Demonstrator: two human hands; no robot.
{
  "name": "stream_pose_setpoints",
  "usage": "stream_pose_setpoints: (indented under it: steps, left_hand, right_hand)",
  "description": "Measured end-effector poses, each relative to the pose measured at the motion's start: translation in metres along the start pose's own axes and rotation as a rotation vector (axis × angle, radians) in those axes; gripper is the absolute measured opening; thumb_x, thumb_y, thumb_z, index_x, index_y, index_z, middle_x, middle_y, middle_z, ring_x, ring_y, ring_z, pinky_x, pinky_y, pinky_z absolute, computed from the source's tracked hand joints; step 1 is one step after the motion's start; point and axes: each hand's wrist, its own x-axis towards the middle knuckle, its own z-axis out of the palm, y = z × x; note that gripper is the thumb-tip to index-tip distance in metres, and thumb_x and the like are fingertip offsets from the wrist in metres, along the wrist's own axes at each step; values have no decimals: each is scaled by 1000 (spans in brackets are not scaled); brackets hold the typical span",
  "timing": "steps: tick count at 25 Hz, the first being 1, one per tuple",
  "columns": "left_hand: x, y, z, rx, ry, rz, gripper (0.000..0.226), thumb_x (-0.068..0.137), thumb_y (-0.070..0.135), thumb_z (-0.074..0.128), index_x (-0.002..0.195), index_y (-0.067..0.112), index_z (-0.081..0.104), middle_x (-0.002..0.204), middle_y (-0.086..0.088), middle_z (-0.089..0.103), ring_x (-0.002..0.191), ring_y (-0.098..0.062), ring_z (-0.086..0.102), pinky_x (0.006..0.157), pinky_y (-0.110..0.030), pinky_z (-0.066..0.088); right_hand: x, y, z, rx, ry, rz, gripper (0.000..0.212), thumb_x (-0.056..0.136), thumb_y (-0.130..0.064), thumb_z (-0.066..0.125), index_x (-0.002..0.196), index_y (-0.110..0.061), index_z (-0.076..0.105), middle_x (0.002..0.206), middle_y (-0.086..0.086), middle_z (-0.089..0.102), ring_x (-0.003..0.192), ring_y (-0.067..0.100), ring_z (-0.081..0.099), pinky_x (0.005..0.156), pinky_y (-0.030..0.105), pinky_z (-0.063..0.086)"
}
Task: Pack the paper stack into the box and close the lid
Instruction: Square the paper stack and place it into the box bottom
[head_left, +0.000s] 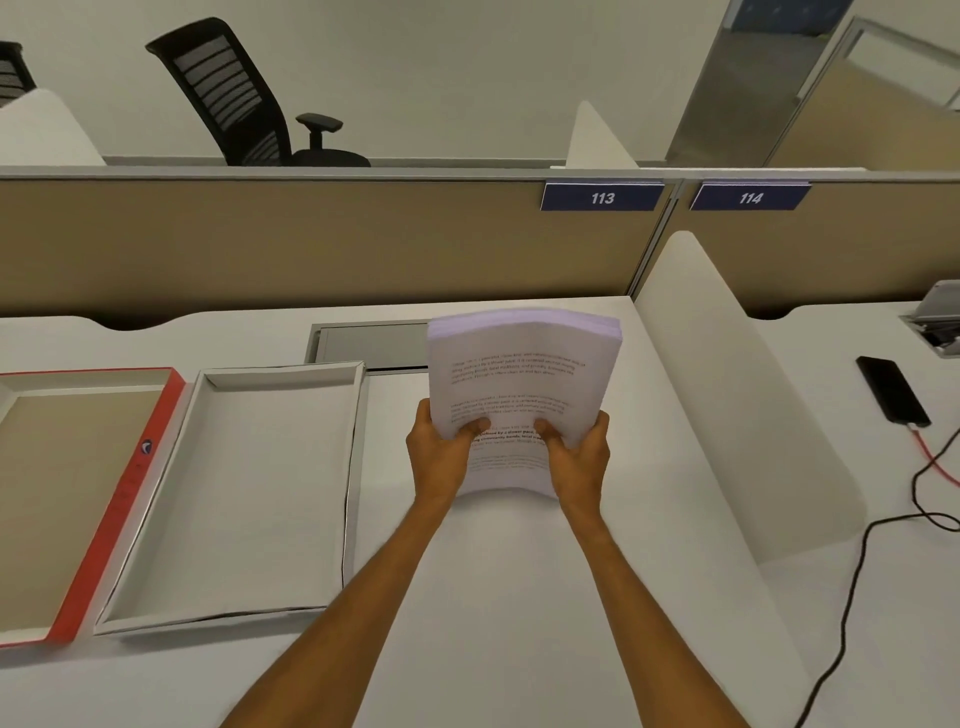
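Observation:
A thick stack of printed white paper (519, 364) is held up off the desk, tilted toward me. My left hand (441, 452) grips its lower left edge and my right hand (576, 452) grips its lower right edge, thumbs on the top sheet. To the left, an open white box (358, 395) lies flat on the desk with nothing inside. Its red-edged lid (111, 519) lies upside down at the box's left, touching it.
A white curved divider (727, 389) stands at the right of the stack. Beyond it lie a black phone (891, 397) and cables (857, 571). A beige partition (311, 244) closes the desk's far side, with a grey cable hatch (371, 343) in the desk.

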Motion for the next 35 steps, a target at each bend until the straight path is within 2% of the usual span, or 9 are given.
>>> stream_pose_setpoints:
  steps: [2,6,8,11,18,27,35]
  left_hand:
    - [8,12,-4,105,-16,-26,49,73,24,83,112,20,53,102,5,61,84,-15,64,57,-10,51]
    - [26,27,-21,311,-40,-78,56,69,35,84,113,12,59,110,-5,68,90,-24,68,75,-34,60]
    - [31,26,-33,366,-84,-103,53,69,35,84,111,11,62,113,-8,70,94,-27,70,79,-39,60]
    - [33,18,-55,377,-135,-120,51,69,33,85,110,10,65,114,-10,72,94,-27,71,77,-39,61]
    - [37,4,-117,379,-120,-147,53,73,30,82,117,9,60,120,-12,68,100,-30,69,81,-41,59]
    - [51,-6,-219,389,-82,-182,48,75,23,81,117,6,63,120,-14,69,100,-32,69,77,-34,55]
    - [77,-28,-300,331,-71,-255,46,75,12,80,117,4,63,121,-16,68,102,-32,68,81,-39,58]
  right_hand:
    - [6,-15,2,-78,-19,34,52,77,-18,79,115,-14,43,108,1,58,86,12,63,59,16,56]
    - [16,-30,5,-319,-64,126,64,71,-30,83,120,-7,49,108,3,60,94,22,63,78,35,57]
    - [16,-28,11,-362,-111,167,65,68,-34,84,119,-7,54,112,5,66,97,25,66,82,36,57]
    - [5,-22,25,-368,-168,201,60,69,-34,83,117,-7,57,116,7,68,98,26,68,81,34,58]
    - [-32,-25,78,-324,-234,223,56,74,-28,81,118,-6,55,117,10,67,99,27,67,76,31,55]
    - [-86,-28,168,-325,-335,226,56,72,-33,82,114,-8,55,114,9,68,95,26,68,80,39,60]
    - [-121,-26,254,-357,-406,256,52,75,-31,79,115,-8,56,116,10,68,95,26,69,78,39,60]
